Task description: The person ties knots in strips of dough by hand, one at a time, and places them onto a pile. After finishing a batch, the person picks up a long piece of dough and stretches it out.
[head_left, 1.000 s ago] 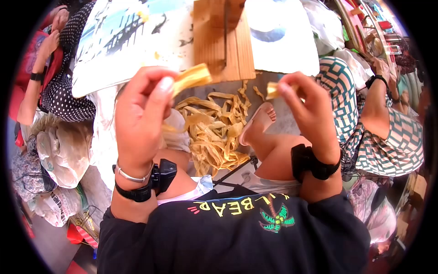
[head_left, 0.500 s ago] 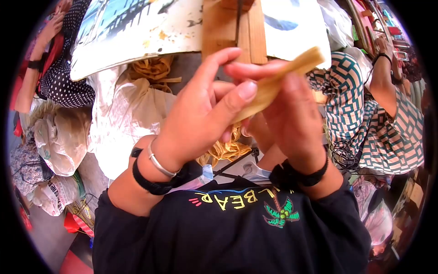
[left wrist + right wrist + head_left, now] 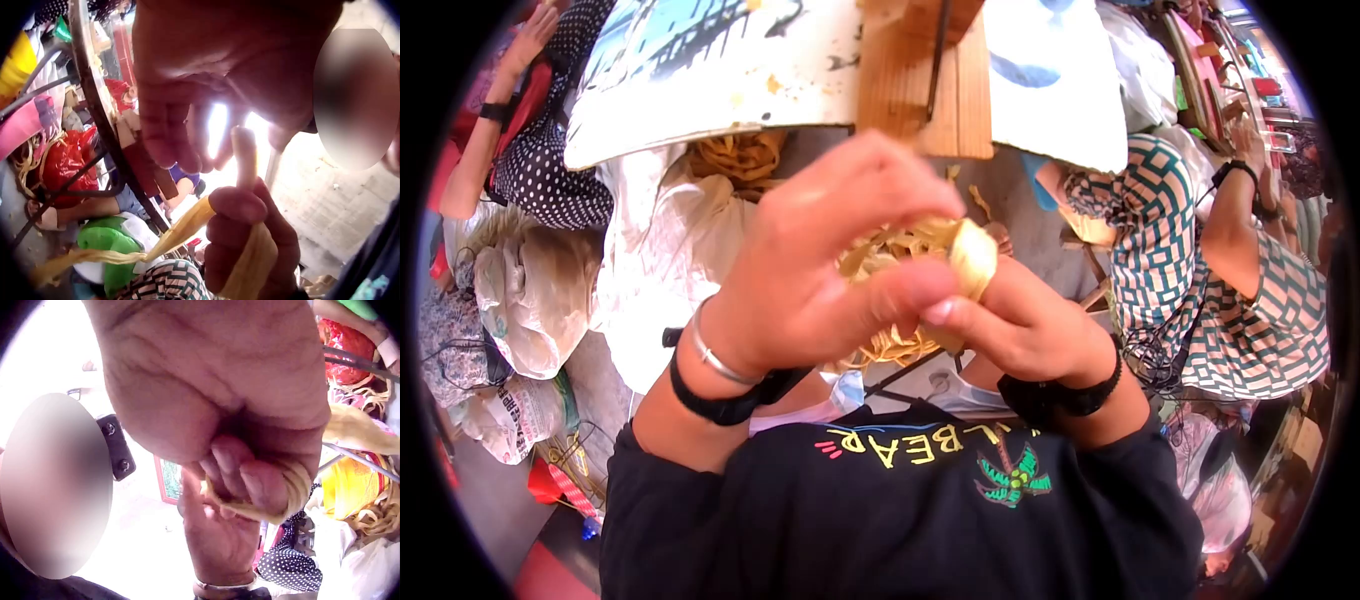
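Just this side of the table (image 3: 690, 115), the right hand (image 3: 1045, 335) grips a yellow strip (image 3: 974, 260) looped round its fingers; whether the left hand (image 3: 820, 260) pinches it, I cannot tell. Winding seems partway: a long tail (image 3: 181, 231) remains unwound, and the heap (image 3: 892, 347) below the table looks unworked.

Plank (image 3: 962, 112): bare wood, smooth, grain showing. Tabletop (image 3: 1065, 115) either side of plank: white, glossy, stained. Below plank, strip (image 3: 974, 262): matt, creased, fibrous-looking. Below-left of plank, bracelet (image 3: 716, 359): polished metal. Farther left of plank, bag (image 3: 540, 315): thin wrinkled plastic, slight sheen. Far below plank, shirt (image 3: 850, 530): matt black cloth.
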Demonstrator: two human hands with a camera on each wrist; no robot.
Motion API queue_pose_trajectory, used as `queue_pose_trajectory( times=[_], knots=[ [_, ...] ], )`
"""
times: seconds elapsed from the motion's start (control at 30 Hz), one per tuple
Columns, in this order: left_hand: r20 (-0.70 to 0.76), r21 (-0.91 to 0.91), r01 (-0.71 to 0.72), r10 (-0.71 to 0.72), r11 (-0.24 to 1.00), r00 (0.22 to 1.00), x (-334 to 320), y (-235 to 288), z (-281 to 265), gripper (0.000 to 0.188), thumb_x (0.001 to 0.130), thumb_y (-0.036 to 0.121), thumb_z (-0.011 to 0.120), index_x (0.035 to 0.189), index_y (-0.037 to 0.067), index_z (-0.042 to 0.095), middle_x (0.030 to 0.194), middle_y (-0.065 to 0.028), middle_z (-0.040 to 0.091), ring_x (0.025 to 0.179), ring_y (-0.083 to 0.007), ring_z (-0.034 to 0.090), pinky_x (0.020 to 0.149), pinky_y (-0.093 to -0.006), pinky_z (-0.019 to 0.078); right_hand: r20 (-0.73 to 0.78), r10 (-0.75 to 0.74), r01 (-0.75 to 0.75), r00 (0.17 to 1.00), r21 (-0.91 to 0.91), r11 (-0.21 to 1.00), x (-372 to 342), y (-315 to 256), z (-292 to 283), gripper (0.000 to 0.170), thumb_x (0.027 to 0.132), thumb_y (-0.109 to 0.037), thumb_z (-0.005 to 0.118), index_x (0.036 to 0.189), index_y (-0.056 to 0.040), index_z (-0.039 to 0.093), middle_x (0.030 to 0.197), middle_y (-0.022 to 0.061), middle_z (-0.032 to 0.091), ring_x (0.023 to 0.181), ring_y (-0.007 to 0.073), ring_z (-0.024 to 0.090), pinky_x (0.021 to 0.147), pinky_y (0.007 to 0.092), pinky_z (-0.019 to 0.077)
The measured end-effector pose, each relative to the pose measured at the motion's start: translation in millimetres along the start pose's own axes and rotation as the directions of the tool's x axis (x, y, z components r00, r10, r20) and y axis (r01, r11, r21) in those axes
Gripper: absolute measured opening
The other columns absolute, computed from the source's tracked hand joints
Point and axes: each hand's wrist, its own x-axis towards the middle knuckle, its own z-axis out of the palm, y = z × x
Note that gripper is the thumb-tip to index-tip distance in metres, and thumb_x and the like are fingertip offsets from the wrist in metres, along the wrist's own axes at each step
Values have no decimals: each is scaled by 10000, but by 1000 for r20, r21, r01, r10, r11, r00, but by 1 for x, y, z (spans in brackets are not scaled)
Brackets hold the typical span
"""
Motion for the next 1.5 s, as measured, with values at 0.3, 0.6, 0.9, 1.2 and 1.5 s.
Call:
queue_pose_trajectory(
  times=[0.3, 0.6, 0.9, 1.2, 1.5],
  knots=[
    [-22, -89, -7, 5, 996, 1000, -8, 13, 12, 200, 914, 106, 619, 738, 33, 560, 857, -117, 599, 801, -220, 587, 688, -358, 455, -374, -353, 448, 858, 208, 870, 5, 17, -10, 196, 1024, -188, 599, 1121, -18, 610, 964, 4, 611, 846, 58, 543, 776, 227, 449],
    [-64, -308, 123, -149, 944, 987, -7, -11, 37, 298, 829, 37, 646, 1112, 12, 558, 1034, -89, 593, 963, -184, 584, 880, -313, 462, -449, -449, 566, 773, 166, 808, 12, 15, -11, 125, 970, -110, 661, 1043, -8, 652, 996, 57, 631, 906, 122, 601, 818, 273, 480],
    [44, -659, 464, -586, 592, 809, -6, 2, 30, 202, 873, 64, 598, 1065, 8, 571, 982, -28, 597, 857, -88, 567, 762, -225, 455, -283, -794, 371, 538, -767, 524, 25, 18, -3, 239, 783, 67, 726, 980, -46, 652, 875, 82, 605, 764, 241, 622, 653, 335, 500],
    [-326, -511, 157, -359, 845, 874, -10, 21, 58, 278, 1001, 85, 580, 1247, -1, 483, 1017, -61, 576, 869, -110, 567, 773, -251, 477, -306, -886, 398, 348, -807, 435, 24, 22, -12, 324, 740, 139, 698, 1008, -25, 617, 925, 82, 652, 797, 244, 639, 668, 342, 509],
    [-78, -129, 98, -108, 987, 991, -9, 5, 21, 229, 1013, 120, 563, 827, -12, 586, 733, -112, 500, 635, -251, 487, 597, -344, 415, -530, -727, 499, 437, -529, 686, 16, 25, -21, 186, 1022, -30, 550, 1173, 24, 647, 1049, 104, 691, 870, 149, 651, 738, 268, 518]
  ],
)
